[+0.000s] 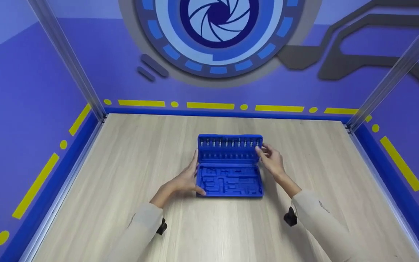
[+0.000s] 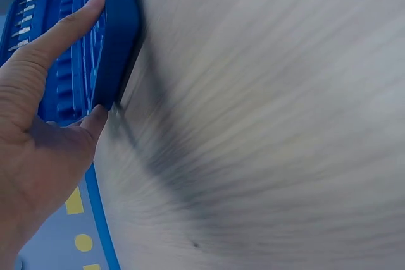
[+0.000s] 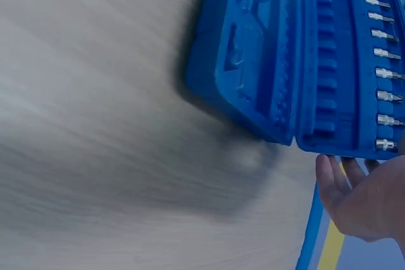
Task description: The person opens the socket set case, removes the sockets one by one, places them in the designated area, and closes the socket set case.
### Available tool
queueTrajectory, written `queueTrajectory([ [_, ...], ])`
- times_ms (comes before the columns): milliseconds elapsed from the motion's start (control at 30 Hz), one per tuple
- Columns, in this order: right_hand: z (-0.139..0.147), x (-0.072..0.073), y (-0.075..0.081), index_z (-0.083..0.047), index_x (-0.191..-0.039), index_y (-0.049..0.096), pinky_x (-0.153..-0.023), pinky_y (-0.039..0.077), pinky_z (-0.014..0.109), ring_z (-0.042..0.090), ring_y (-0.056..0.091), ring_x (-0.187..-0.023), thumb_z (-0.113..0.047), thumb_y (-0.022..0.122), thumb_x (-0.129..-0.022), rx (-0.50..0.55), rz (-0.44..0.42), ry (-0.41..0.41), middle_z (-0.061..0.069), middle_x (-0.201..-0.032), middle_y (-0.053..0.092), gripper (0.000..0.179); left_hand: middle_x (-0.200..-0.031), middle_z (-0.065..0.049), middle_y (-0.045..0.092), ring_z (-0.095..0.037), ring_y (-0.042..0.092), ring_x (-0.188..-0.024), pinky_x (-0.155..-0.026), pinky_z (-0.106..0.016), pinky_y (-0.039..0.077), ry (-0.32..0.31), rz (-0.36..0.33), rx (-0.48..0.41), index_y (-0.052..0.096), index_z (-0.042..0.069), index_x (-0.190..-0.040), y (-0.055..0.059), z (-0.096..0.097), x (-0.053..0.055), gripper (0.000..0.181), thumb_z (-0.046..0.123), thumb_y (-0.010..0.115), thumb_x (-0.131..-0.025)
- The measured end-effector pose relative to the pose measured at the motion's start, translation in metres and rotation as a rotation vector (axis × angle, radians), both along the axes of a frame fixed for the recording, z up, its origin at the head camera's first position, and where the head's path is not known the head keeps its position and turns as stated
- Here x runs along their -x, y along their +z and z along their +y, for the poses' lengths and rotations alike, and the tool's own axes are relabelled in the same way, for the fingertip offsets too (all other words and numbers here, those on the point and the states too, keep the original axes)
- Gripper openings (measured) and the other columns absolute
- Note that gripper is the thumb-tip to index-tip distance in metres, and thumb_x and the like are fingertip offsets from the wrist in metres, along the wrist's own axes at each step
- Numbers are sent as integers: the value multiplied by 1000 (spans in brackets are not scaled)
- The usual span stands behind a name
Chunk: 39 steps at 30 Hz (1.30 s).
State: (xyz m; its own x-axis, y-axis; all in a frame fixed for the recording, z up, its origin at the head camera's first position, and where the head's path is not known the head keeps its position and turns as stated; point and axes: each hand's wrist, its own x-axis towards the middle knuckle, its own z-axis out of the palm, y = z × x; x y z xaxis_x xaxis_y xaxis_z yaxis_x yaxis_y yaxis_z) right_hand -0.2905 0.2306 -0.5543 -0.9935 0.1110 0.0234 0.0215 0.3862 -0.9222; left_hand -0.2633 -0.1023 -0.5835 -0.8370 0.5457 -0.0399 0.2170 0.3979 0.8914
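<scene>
A blue plastic bit case stands opened out over the middle of the table, its lid raised at the back. Metal bits sit in a row along the lid's upper part. The moulded recesses of the lower half hold nothing I can make out. My left hand grips the lower half at its left side, thumb over the front left rim. At the lid's right edge, my right hand holds on with the thumb in front and fingers behind. Whether the base touches the table cannot be told.
The pale wooden table extends around the case. Blue printed walls with yellow marks close it in at the back and both sides, with metal posts in the corners.
</scene>
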Motion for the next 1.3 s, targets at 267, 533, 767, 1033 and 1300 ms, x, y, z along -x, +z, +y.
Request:
queueTrajectory([
  [267, 7, -7, -23, 8, -160, 14, -119, 33, 65, 58, 34, -143, -1, 89, -74, -151, 14, 355, 40, -158, 27, 114, -170, -21, -16, -37, -8, -159, -130, -52, 7, -15, 39, 108, -16, 6, -162, -2, 5, 1, 150, 21, 98, -65],
  [533, 17, -11, -29, 14, -150, 37, -123, 18, 67, 60, 17, -149, -17, 93, -73, -367, -76, 423, 42, -160, 20, 100, -170, -25, -10, -41, -3, -159, -129, -54, 10, -29, 15, 225, -4, -3, -162, -1, 9, -1, 142, 28, 97, -67],
  [767, 18, -14, -29, 17, -147, 40, -124, 17, 66, 61, 16, -150, -16, 92, -75, -362, -71, 435, 42, -160, 19, 95, -170, -26, -11, -44, -2, -159, -129, -56, 13, -33, 6, 262, 0, -3, -162, 2, 9, -3, 140, 31, 97, -67],
  [1033, 25, -13, -26, 17, -144, 43, -122, 23, 66, 59, 23, -148, -16, 90, -78, -381, -43, 503, 41, -160, 23, 87, -172, -23, 5, -46, 2, -159, -126, -65, 11, -55, 146, 368, 25, 2, -161, 3, -5, 1, 121, 42, 94, -70],
  [1300, 43, -17, -21, 10, -151, 39, -119, 23, 71, 58, 25, -147, -29, 89, -79, -528, -23, 586, 36, -161, 29, 96, -173, -15, 8, -45, -4, -159, -122, -73, -1, -47, 151, 381, 30, 17, -162, -5, -28, 5, 115, 55, 89, -70],
])
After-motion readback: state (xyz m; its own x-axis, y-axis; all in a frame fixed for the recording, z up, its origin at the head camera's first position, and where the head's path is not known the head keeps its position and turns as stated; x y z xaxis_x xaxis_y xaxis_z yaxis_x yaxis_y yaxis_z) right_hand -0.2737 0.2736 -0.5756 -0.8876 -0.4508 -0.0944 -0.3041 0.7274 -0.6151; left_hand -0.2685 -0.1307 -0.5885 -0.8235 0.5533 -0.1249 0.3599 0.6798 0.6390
